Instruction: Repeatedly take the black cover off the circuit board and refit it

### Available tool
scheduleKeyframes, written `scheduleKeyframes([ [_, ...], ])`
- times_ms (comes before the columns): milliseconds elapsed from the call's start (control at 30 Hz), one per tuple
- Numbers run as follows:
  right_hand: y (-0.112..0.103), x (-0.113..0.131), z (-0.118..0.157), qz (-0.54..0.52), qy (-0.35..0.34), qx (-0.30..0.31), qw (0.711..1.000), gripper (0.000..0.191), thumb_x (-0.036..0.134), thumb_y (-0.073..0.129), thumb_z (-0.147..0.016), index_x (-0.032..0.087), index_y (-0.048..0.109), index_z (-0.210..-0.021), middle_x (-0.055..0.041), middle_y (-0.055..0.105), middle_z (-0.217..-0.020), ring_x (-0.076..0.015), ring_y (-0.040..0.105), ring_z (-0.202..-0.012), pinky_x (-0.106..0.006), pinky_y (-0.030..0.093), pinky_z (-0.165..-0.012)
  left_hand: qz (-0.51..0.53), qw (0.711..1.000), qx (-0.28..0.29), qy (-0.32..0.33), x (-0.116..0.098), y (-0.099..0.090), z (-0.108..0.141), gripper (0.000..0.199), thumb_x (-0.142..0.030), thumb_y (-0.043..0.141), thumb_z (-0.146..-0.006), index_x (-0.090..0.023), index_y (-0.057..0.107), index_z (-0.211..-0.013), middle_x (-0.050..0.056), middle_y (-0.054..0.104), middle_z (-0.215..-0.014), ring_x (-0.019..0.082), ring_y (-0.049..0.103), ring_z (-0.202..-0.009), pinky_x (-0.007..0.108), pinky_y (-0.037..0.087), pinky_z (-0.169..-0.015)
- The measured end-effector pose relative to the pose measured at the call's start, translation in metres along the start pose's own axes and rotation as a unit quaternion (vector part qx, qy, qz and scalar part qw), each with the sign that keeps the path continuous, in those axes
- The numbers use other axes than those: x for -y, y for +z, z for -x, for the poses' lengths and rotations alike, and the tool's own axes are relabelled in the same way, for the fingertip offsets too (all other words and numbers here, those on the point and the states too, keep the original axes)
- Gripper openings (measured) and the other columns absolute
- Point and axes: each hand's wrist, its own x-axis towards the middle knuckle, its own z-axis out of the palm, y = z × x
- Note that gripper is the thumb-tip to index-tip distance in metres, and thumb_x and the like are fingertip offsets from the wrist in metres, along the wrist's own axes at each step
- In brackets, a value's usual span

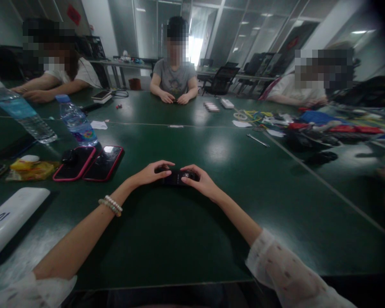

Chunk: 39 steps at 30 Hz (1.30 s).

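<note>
Over the green table [179,239], a small black rectangular device [176,178] with pale markings lies sideways between my hands. My left hand [155,172] curls round its left end, thumb along the near side. Its right end is gripped by my right hand [200,182], with the thumb across the marked face. My fingers cover both ends, so its exact kind is unclear. Left of my hands are two phones in pink-red cases, a nearer phone [104,163] and another phone [75,164] with a small black object [69,157] on it.
Two water bottles, one large [22,111] and one small [77,122], stand at left near a yellow packet [34,170] and a white case [14,218]. A wrench [258,140] and tangled cables [259,117] lie right. Several people sit around the table, one person [173,77] opposite.
</note>
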Motion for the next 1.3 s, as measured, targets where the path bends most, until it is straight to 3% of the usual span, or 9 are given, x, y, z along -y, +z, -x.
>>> scheduleKeyframes([
  [767, 0.0013, -0.0009, -0.0002, 0.044, 0.014, -0.013, 0.999, 0.041, 0.049, 0.068, -0.086, 0.026, 0.061, -0.12, -0.0071, 0.062, -0.118, -0.0271, 0.057, -0.114, -0.05, 0.046, -0.098, -0.004, 1.0, -0.006, -0.001, -0.0013, 0.0007, -0.0001, 0.052, -0.057, 0.053, -0.096, -0.023, 0.057, -0.135, 0.011, 0.059, -0.132, 0.028, 0.057, -0.119, 0.044, 0.045, -0.101],
  [1033, 0.0049, -0.0006, -0.0003, 0.068, 0.016, -0.038, 0.997, 0.04, 0.051, 0.063, -0.089, 0.026, 0.061, -0.12, -0.0079, 0.06, -0.121, -0.0278, 0.052, -0.12, -0.05, 0.044, -0.101, -0.073, 0.997, 0.011, -0.024, 0.0025, -0.0014, 0.0013, 0.076, -0.061, 0.073, -0.079, -0.029, 0.048, -0.144, 0.011, 0.053, -0.142, 0.034, 0.052, -0.128, 0.053, 0.041, -0.107],
  [1300, 0.0086, -0.0027, -0.0001, 0.101, 0.02, -0.078, 0.992, 0.036, 0.053, 0.058, -0.092, 0.028, 0.06, -0.117, -0.0069, 0.059, -0.121, -0.0283, 0.045, -0.122, -0.051, 0.04, -0.107, -0.094, 0.995, -0.005, -0.017, -0.0006, 0.0006, 0.0025, 0.085, -0.056, 0.081, -0.072, -0.031, 0.046, -0.145, 0.011, 0.048, -0.147, 0.036, 0.048, -0.133, 0.056, 0.035, -0.11],
])
